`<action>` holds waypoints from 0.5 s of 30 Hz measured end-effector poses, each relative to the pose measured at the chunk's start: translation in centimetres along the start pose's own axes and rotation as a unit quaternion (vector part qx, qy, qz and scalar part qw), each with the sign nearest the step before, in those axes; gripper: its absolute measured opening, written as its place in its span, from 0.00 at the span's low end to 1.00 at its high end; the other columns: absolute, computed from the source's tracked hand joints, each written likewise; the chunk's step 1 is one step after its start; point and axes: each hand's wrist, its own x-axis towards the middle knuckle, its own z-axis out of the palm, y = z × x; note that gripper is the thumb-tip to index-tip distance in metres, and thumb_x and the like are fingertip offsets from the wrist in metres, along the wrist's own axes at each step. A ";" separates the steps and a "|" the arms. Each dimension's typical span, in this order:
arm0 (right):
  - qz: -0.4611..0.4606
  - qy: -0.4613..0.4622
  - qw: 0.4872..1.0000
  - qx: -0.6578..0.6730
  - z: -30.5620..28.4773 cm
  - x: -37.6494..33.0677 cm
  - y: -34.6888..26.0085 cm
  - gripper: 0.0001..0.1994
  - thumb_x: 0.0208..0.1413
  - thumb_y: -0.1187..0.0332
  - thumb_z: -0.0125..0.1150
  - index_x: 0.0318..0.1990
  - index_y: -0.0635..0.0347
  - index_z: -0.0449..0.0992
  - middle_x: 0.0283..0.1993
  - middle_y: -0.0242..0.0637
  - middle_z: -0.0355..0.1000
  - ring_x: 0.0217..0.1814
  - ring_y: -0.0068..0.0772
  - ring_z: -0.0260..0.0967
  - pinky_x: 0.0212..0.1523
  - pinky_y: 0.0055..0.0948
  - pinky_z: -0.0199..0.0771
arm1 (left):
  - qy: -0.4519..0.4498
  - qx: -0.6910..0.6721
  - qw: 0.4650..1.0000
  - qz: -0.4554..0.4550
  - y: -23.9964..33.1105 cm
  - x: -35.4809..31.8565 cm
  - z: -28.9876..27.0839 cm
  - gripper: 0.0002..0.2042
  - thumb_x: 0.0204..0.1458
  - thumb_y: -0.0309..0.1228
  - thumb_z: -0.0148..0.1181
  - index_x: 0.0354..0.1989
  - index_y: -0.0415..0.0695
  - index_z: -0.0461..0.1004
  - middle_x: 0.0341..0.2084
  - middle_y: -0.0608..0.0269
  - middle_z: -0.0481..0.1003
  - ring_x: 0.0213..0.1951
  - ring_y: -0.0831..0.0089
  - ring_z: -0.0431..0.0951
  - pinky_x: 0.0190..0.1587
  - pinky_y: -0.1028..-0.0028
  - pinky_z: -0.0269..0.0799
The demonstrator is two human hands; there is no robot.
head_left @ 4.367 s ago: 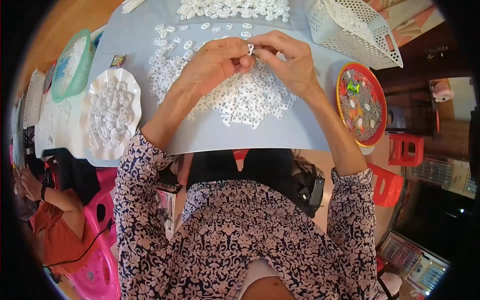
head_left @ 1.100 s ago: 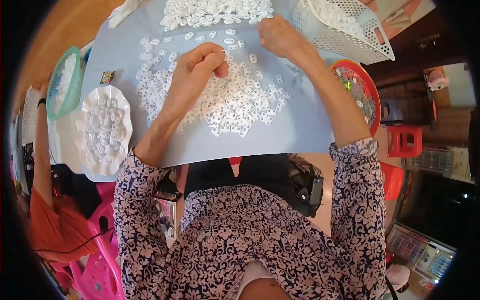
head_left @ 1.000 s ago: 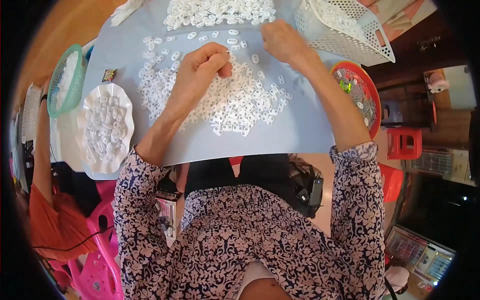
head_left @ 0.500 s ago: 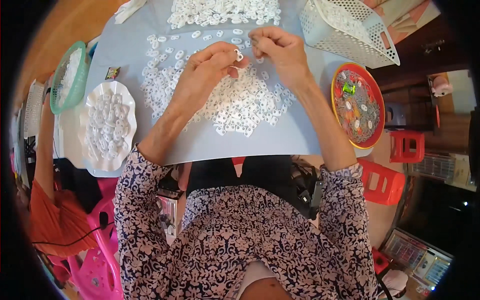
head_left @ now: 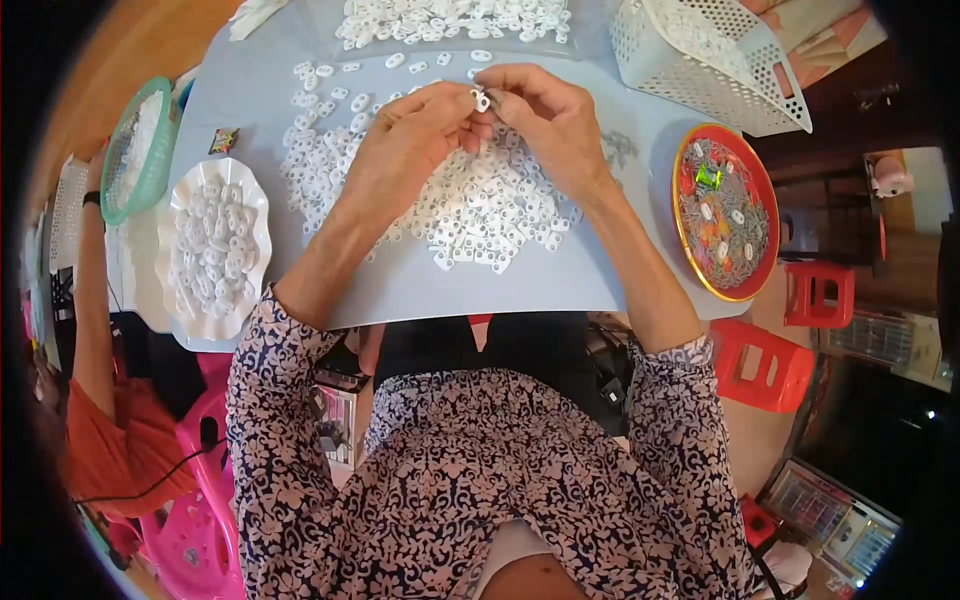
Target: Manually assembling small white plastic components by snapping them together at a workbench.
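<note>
Above the middle of the table, my left hand [head_left: 403, 150] pinches a small white plastic piece [head_left: 481, 102] with two round holes. My right hand [head_left: 558, 128] meets it there, thumb and forefinger closed at the piece's edge. Something small and dark grey shows between those right fingertips, too small to name. Beneath both hands spreads a heap of similar white two-holed pieces [head_left: 480, 215]. Beside my right wrist lies a small pile of grey metal bits [head_left: 620, 148], partly hidden by the hand.
A scalloped white dish [head_left: 262, 235] of white pieces stands left, near a green basket [head_left: 172, 150]. To the right are a red round tray [head_left: 768, 235] of grey metal bits and a perforated white basket [head_left: 640, 60]. Another person's arm [head_left: 92, 300] shows at far left.
My right hand has moved left and down to meet the white piece in my left hand. The grey pile it partly covered now shows more.
</note>
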 end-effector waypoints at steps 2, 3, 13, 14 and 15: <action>0.019 -0.002 1.000 -0.025 -0.2 -0.1 0.0 0.10 0.52 0.78 0.55 0.42 0.67 0.76 0.35 0.30 0.72 0.32 0.16 0.68 0.34 0.17 0.70 | 0.004 0.007 1.000 0.010 0.0 0.0 0.0 0.12 0.58 0.30 0.50 0.39 0.32 0.73 0.32 0.58 0.74 0.35 0.72 0.72 0.40 0.74 0.68; 0.015 -0.017 0.999 -0.027 -0.4 -0.1 0.0 0.10 0.52 0.78 0.56 0.41 0.67 0.77 0.35 0.30 0.73 0.32 0.16 0.68 0.34 0.17 0.70 | 0.004 0.021 1.000 0.018 0.0 0.0 -0.1 0.11 0.57 0.30 0.50 0.39 0.32 0.74 0.31 0.58 0.74 0.34 0.73 0.72 0.40 0.75 0.67; 0.039 -0.006 0.995 -0.086 -0.7 -0.2 -0.1 0.06 0.51 0.74 0.59 0.35 0.67 0.78 0.29 0.30 0.74 0.29 0.15 0.68 0.30 0.17 0.67 | 0.025 0.120 0.992 0.042 -0.8 0.0 -0.2 0.09 0.55 0.30 0.52 0.36 0.37 0.76 0.27 0.64 0.76 0.30 0.79 0.70 0.38 0.79 0.67; 0.040 -0.007 0.995 -0.086 -0.6 -0.2 -0.2 0.06 0.51 0.74 0.59 0.35 0.67 0.78 0.29 0.30 0.74 0.29 0.15 0.68 0.30 0.17 0.67 | 0.025 0.120 0.992 0.041 -0.8 -0.1 -0.1 0.09 0.55 0.30 0.52 0.36 0.37 0.76 0.27 0.64 0.76 0.30 0.79 0.70 0.38 0.79 0.67; 0.041 0.006 0.997 -0.071 -0.5 -0.2 -0.2 0.06 0.51 0.73 0.60 0.34 0.67 0.78 0.27 0.30 0.74 0.29 0.14 0.67 0.30 0.16 0.67 | 0.032 0.151 0.986 0.059 -0.5 -0.2 0.2 0.09 0.55 0.30 0.52 0.36 0.37 0.76 0.27 0.64 0.76 0.29 0.80 0.71 0.37 0.79 0.67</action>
